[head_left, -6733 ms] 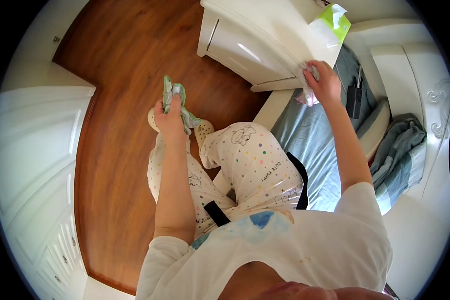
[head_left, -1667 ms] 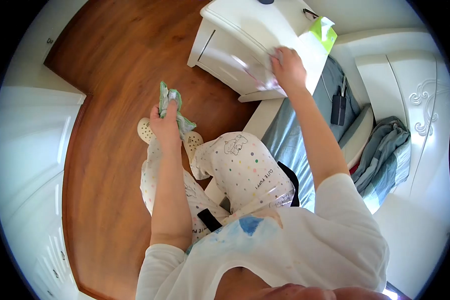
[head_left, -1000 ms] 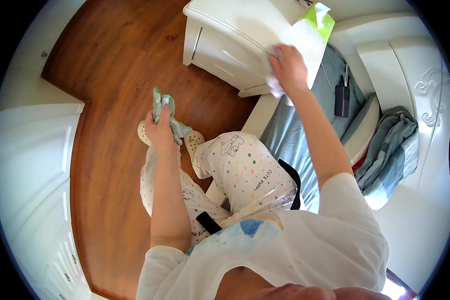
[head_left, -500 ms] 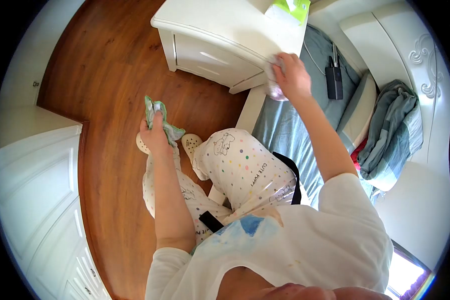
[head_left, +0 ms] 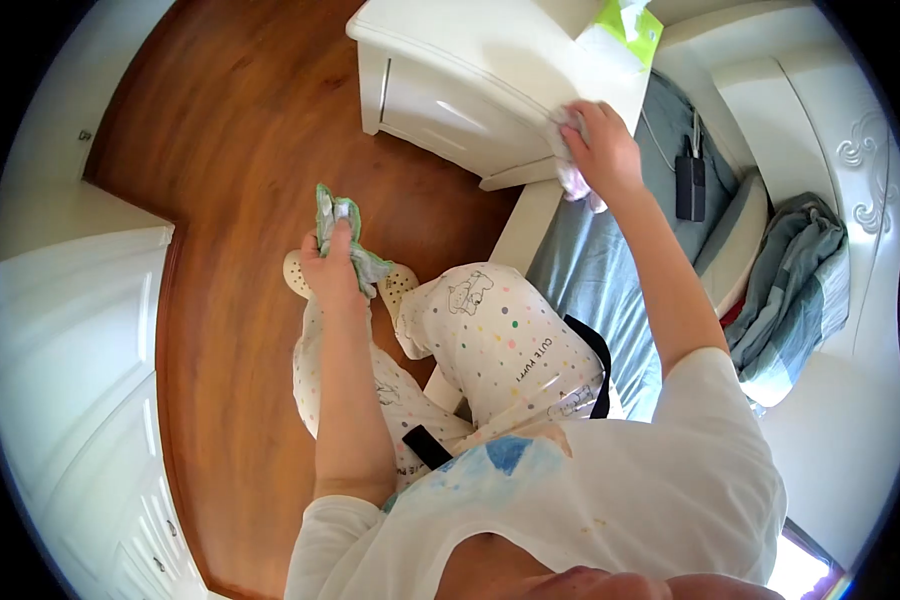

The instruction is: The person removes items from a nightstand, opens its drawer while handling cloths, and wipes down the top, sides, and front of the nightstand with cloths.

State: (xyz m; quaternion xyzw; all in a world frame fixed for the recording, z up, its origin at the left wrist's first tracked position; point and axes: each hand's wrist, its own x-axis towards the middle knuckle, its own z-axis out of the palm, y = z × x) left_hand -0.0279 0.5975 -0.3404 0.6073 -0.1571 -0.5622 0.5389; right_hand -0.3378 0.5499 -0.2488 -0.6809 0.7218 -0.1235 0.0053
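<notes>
My left hand (head_left: 332, 272) is closed on a crumpled cloth (head_left: 370, 266) with a green edge and a pale middle, held in the air above my shoes. My right hand (head_left: 612, 158) grips a bunched whitish cloth (head_left: 572, 180) with pinkish-purple parts at its lower end. That cloth is at the edge of the white nightstand (head_left: 450, 108), beside the bed; contact with the surface seems likely but is partly hidden by my fingers. A green and white tissue pack (head_left: 630, 32) stands on top of the nightstand.
The bed (head_left: 580, 250) with a grey-blue sheet is at the right. On it lie a black box-like device (head_left: 690, 188) with a cable, a pillow (head_left: 738, 240) and a folded quilt (head_left: 792, 285). White cabinets (head_left: 80, 320) line the left, beyond the wooden floor (head_left: 230, 300).
The view has shifted, so the furniture appears farther right and slightly lower. Both hands keep their cloths; the lower end of the right one now hangs in a looser, split shape.
</notes>
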